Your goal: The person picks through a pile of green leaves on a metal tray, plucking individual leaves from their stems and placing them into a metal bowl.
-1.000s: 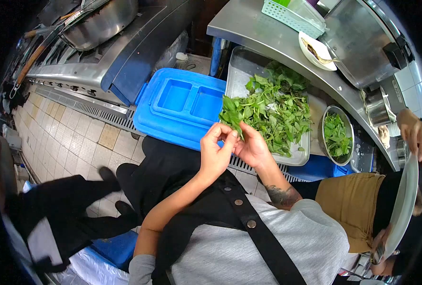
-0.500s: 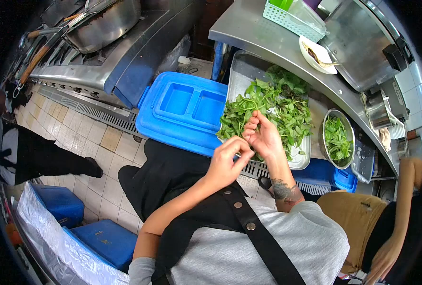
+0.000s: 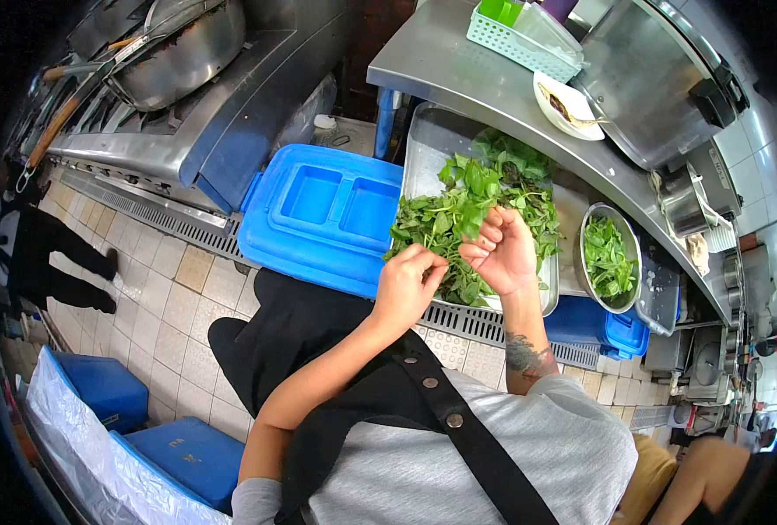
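My right hand point(image 3: 504, 252) is closed, with thumb and fingers pinching a leafy green herb sprig point(image 3: 472, 194) whose leaves stand above the fingertips. Lower and to its left, my left hand point(image 3: 408, 284) is pinched shut, fingertips together; what they hold, if anything, is too small to make out. Both hands are over the near edge of a metal tray point(image 3: 423, 157) heaped with loose green leaves and stems point(image 3: 428, 223). An oval metal bowl point(image 3: 635, 278) to the right holds picked leaves point(image 3: 607, 255).
A blue lidded bin point(image 3: 318, 232) adjoins the tray on the left. Behind runs a steel counter point(image 3: 432, 52) with a white bowl point(image 3: 563, 114) and a basket point(image 3: 520, 48). A stove with a large pan point(image 3: 187, 61) stands far left. People are at both sides.
My right hand has raised a leafy sprig, and my left hand has drawn slightly left. The view has shifted a little. The person at right has moved lower and mostly out of view.
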The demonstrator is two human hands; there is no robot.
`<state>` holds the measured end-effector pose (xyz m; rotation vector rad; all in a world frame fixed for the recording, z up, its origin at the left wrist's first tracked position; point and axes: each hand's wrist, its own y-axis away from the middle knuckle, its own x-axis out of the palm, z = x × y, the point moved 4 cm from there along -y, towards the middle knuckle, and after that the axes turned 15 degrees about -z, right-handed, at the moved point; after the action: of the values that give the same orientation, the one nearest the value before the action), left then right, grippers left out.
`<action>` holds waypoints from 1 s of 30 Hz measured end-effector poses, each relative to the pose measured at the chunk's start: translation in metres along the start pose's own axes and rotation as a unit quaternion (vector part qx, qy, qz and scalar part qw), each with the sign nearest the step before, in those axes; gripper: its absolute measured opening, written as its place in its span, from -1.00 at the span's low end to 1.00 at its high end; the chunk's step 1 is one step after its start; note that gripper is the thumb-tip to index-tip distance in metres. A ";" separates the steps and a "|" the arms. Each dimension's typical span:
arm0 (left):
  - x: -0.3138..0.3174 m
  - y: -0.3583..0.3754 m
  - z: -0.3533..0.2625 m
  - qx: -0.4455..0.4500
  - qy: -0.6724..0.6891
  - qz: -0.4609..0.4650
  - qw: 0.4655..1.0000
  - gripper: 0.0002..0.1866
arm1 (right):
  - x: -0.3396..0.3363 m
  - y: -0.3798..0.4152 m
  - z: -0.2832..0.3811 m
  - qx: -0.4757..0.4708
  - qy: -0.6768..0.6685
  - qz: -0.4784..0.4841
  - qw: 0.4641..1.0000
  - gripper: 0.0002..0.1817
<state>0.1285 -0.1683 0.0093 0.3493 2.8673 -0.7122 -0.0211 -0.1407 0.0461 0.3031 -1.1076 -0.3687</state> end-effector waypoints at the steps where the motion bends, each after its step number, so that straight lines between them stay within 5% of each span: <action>1: -0.002 -0.002 0.001 -0.002 -0.007 0.001 1.000 -0.93 | -0.002 -0.002 -0.002 0.023 -0.017 0.014 1.000 -0.73; 7: -0.020 -0.017 -0.019 -0.009 0.072 -0.073 0.995 -0.82 | 0.007 0.004 -0.021 0.129 -0.087 0.067 0.986 -0.71; 14: -0.028 -0.037 -0.038 -0.062 0.272 -0.083 0.957 -0.70 | 0.006 0.007 -0.049 0.173 0.016 0.048 0.984 -0.74; 18: -0.035 -0.038 -0.040 -0.080 0.218 -0.047 0.972 -0.82 | -0.004 0.004 -0.057 0.209 0.004 0.035 0.977 -0.77; 21: -0.039 -0.036 -0.042 -0.077 0.235 -0.069 0.967 -0.87 | -0.006 0.002 -0.056 0.158 0.063 0.017 0.985 -0.57; 24: -0.038 -0.036 -0.042 -0.039 0.237 -0.071 0.968 -0.86 | -0.011 0.001 -0.054 0.090 0.106 -0.082 0.987 -0.62; 27: -0.036 -0.031 -0.041 -0.050 0.236 -0.047 0.969 -0.85 | 0.005 0.009 -0.053 0.134 0.093 -0.025 0.986 -0.76; 30: -0.034 -0.025 -0.041 -0.105 0.217 -0.047 0.969 -0.87 | 0.007 0.009 -0.052 0.131 0.106 -0.081 0.982 -0.72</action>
<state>0.1500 -0.1764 0.0630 0.3822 3.3543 -0.3721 0.0305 -0.1329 0.0334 0.6552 -0.9237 -0.3264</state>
